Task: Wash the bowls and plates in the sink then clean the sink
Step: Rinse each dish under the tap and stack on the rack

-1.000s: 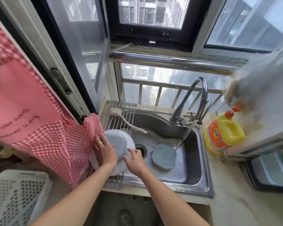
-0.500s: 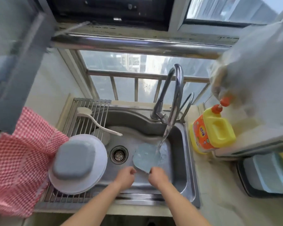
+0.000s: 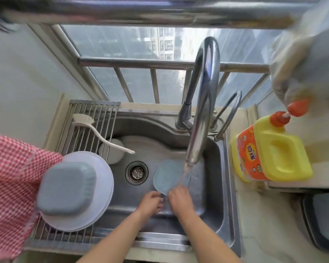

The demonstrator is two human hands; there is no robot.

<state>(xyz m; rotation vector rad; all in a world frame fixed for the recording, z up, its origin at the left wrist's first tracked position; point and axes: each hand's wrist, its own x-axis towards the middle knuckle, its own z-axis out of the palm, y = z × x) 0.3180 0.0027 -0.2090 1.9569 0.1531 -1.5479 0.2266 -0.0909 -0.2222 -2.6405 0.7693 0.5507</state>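
A light blue flat plate (image 3: 168, 175) lies on the floor of the steel sink (image 3: 214, 168), under water running from the faucet (image 3: 203, 111). My right hand (image 3: 180, 199) is at the plate's near corner, fingers curled over its edge, and the stream lands on it. My left hand (image 3: 150, 203) is close beside it with curled fingers; whether it holds the plate is unclear. An upturned grey-blue bowl (image 3: 68, 188) sits on stacked white plates (image 3: 104, 186) on the drying rack (image 3: 87, 114) at the left.
A white dish brush (image 3: 95, 130) lies across the rack. The drain strainer (image 3: 136, 172) is left of the blue plate. A yellow detergent bottle (image 3: 272, 154) stands on the right counter, a red checked cloth (image 3: 10, 186) hangs at the left, and a dark tray (image 3: 323, 221) sits far right.
Both hands left the bowl and plates on the rack and moved right into the sink, to the blue plate's near edge. The view has tilted down over the sink.
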